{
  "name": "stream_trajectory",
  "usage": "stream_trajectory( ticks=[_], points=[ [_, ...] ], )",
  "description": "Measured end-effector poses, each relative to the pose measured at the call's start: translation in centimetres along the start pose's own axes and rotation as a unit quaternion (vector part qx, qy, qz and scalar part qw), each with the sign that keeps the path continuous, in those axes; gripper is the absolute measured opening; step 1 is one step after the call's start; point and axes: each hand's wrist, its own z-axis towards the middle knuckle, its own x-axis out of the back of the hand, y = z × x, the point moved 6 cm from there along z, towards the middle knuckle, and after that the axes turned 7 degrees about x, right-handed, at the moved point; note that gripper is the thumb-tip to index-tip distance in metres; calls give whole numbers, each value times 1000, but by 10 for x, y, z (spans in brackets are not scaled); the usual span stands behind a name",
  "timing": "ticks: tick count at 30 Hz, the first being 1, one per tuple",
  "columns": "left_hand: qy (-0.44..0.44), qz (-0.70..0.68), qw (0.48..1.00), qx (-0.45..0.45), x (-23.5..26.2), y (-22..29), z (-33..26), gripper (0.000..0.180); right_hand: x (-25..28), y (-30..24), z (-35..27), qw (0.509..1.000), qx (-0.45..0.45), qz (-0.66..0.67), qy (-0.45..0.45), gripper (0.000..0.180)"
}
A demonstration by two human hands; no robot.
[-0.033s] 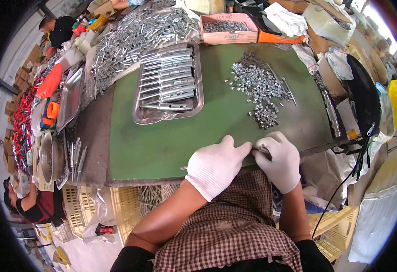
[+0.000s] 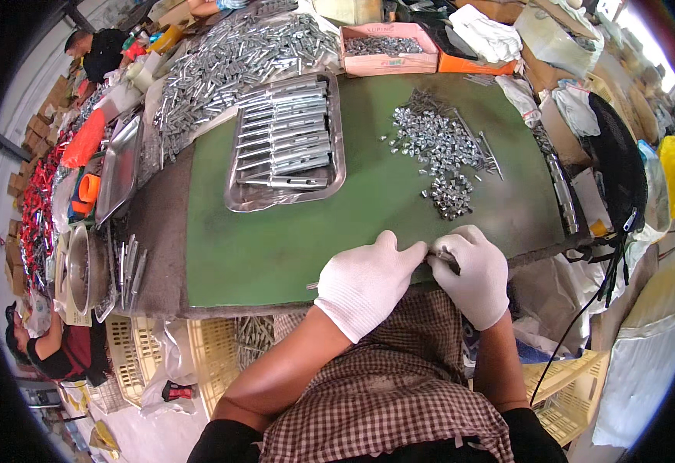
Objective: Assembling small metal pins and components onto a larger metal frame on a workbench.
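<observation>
Both gloved hands, left hand (image 2: 366, 282) and right hand (image 2: 472, 270), gripped 1 metal rod (image 2: 443, 255) at the near edge; the tray (image 2: 233, 202) held finished rods, with loose small fittings (image 2: 438, 150) remaining far right.

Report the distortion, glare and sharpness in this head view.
Head view: fisheye bends the green table edges and leaves black corners; daylight blows out the upper right; the metal tray glints; both gloved hands, left hand and right hand, look sharp.

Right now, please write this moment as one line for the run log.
left hand: on metal rod | right hand: same rod | place: near edge of green mat | tray of rods: untouched
</observation>
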Motion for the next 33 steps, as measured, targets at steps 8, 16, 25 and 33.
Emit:
stream_trajectory(
  ticks=[8,16,25,33],
  points=[
    [-23,5,1000,3,-3,3,-2,17,30,53,9,983,-119,4,138,9],
    [-56,-11,998,11,-5,4,2,17,25,68,5,986,-145,-64,56,13],
    [-56,1,998,6,-7,3,3,17,28,48,12,993,-105,-9,48,10],
    [-59,-24,998,7,-7,0,2,19,5,7,0,995,-41,86,13,10]
  ],
)
